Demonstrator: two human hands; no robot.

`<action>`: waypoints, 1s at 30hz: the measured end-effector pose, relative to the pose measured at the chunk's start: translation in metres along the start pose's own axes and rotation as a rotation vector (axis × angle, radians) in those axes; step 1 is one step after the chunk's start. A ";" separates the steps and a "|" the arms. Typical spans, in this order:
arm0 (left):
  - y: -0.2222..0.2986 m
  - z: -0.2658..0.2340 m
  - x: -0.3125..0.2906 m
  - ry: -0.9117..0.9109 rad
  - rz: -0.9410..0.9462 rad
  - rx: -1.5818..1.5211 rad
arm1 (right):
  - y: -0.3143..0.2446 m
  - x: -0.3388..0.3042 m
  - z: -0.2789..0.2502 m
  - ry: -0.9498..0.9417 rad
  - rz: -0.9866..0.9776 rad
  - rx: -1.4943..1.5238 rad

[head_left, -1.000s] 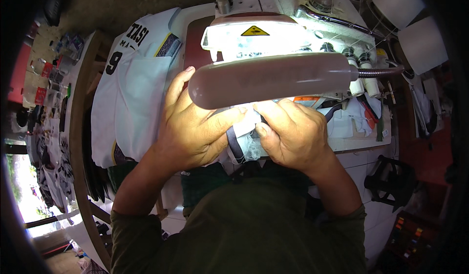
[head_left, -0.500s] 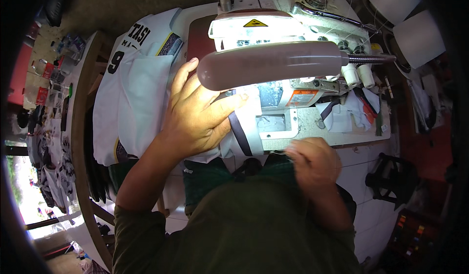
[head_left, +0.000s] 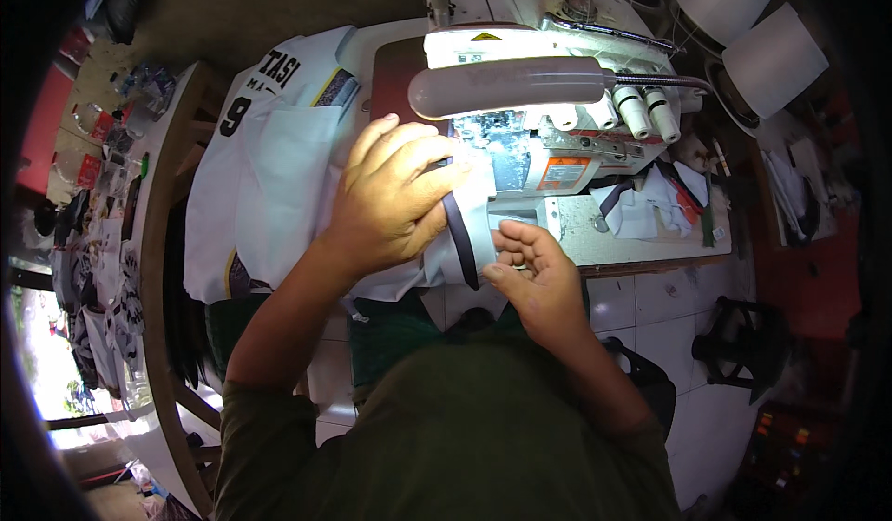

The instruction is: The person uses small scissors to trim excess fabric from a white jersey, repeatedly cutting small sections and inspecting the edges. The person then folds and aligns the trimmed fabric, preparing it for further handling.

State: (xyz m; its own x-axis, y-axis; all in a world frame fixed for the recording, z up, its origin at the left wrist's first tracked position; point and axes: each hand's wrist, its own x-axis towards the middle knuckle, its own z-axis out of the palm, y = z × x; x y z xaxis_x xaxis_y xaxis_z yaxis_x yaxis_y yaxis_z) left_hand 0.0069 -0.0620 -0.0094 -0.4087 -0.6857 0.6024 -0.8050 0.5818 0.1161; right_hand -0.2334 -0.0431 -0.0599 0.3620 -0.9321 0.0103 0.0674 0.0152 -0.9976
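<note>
My left hand (head_left: 395,191) lies over the white fabric with its fingers stretched out, pressing it beside the sewing machine (head_left: 506,163). A white strip with a dark stripe (head_left: 462,242) runs out from under the machine head toward me. At the strip's right edge is my right hand (head_left: 539,284), its fingers curled and the thumb against the cloth. The rest of the white jersey (head_left: 269,186), with black lettering and a dark patterned trim, spreads over the table to the left. Glare and my left fingers hide the needle area.
A lamp (head_left: 506,87) on a bendable neck hangs over the machine. Cloth scraps (head_left: 650,200) lie to the right of it. Large white thread cones (head_left: 771,61) stand at the far right. A dark stool (head_left: 743,344) is on the tiled floor, and a cluttered bench (head_left: 102,186) stands left.
My right hand has moved up and left from the table's front edge to the strip's right edge. My left hand stays on the fabric. The whole view has shifted slightly.
</note>
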 end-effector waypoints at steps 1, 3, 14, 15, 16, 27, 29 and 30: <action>0.002 -0.001 -0.002 -0.001 0.016 0.011 | 0.007 0.002 0.002 -0.089 0.095 -0.013; 0.006 -0.003 -0.006 -0.006 0.007 0.059 | 0.013 0.003 -0.002 -0.226 0.238 -0.038; 0.020 -0.010 -0.012 0.062 -0.104 -0.119 | -0.039 -0.009 0.010 -0.263 -0.354 -0.225; 0.018 -0.011 -0.011 0.107 -0.194 -0.216 | -0.035 -0.005 0.012 -0.129 -0.364 -0.307; 0.016 -0.012 -0.010 0.155 -0.302 -0.318 | -0.030 0.000 0.014 -0.002 -0.337 -0.396; 0.018 -0.018 -0.005 -0.079 0.052 -0.044 | 0.001 0.021 0.024 -0.247 0.240 0.334; 0.019 -0.019 -0.004 -0.059 0.045 -0.024 | 0.001 0.019 0.020 -0.266 0.205 0.275; 0.019 -0.018 -0.004 -0.050 0.048 -0.010 | 0.001 0.019 0.018 -0.276 0.189 0.259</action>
State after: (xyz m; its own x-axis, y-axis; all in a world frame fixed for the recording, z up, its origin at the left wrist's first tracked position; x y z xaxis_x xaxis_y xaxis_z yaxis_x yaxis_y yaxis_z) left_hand 0.0012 -0.0403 0.0051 -0.4684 -0.6777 0.5669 -0.7794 0.6191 0.0960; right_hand -0.2095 -0.0538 -0.0590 0.6237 -0.7727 -0.1183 0.1944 0.2999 -0.9339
